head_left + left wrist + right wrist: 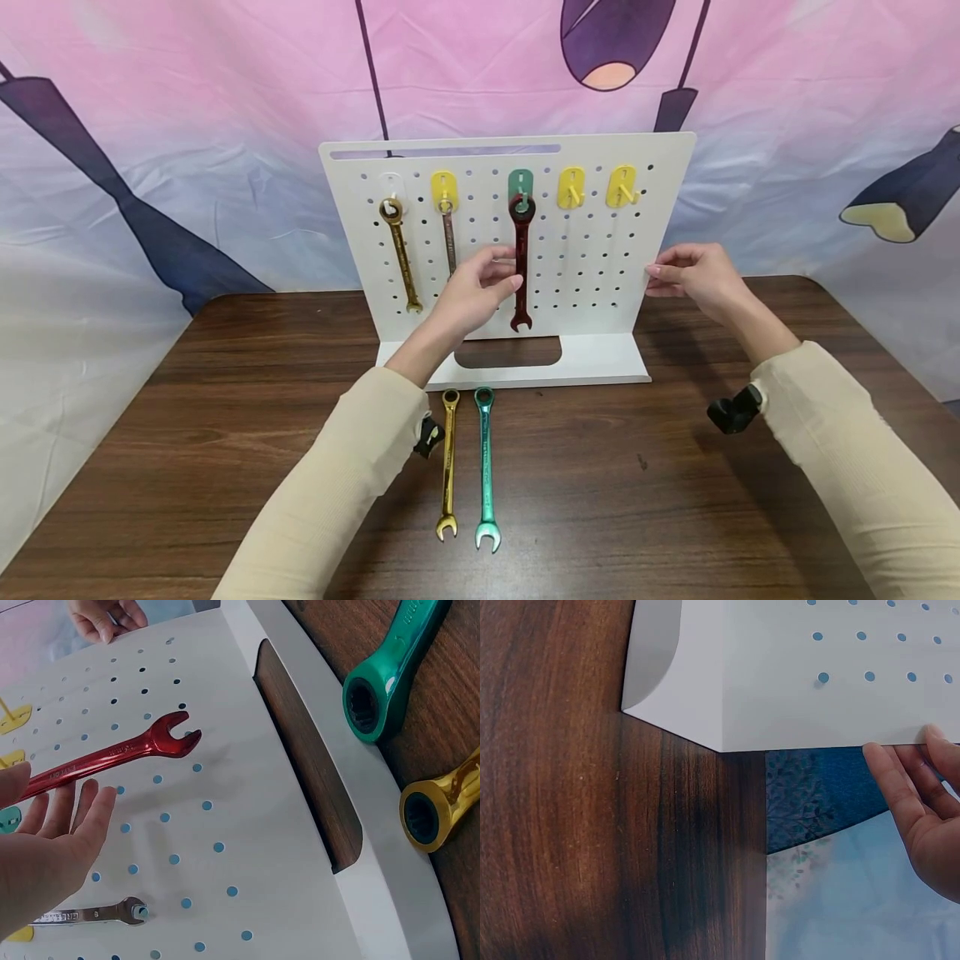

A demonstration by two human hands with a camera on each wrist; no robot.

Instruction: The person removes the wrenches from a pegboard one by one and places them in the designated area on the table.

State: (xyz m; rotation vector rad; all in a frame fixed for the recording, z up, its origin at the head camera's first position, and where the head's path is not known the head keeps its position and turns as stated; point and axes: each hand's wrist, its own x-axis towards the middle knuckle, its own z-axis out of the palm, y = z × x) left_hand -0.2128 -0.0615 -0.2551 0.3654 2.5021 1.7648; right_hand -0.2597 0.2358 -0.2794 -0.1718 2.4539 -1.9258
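Note:
A red combination wrench (522, 267) hangs by its ring end from a green hook (521, 185) on a white pegboard (487, 287). My left hand (474, 292) holds this wrench at mid-handle, thumb on one side and fingers on the other; its open end sticks out free in the left wrist view. At the board's right edge, my right hand (701, 279) pinches the panel between thumb and fingers. A bronze-gold wrench (402, 258) and a silver wrench (449, 242) hang further left, the silver one partly hidden by my left hand.
Two yellow hooks (572, 188) on the right bear no wrench. A gold wrench (448, 467) and a green wrench (486, 471) lie on the dark wooden table (637, 500) before the board's base (600, 358). A patterned cloth (247, 150) hangs behind.

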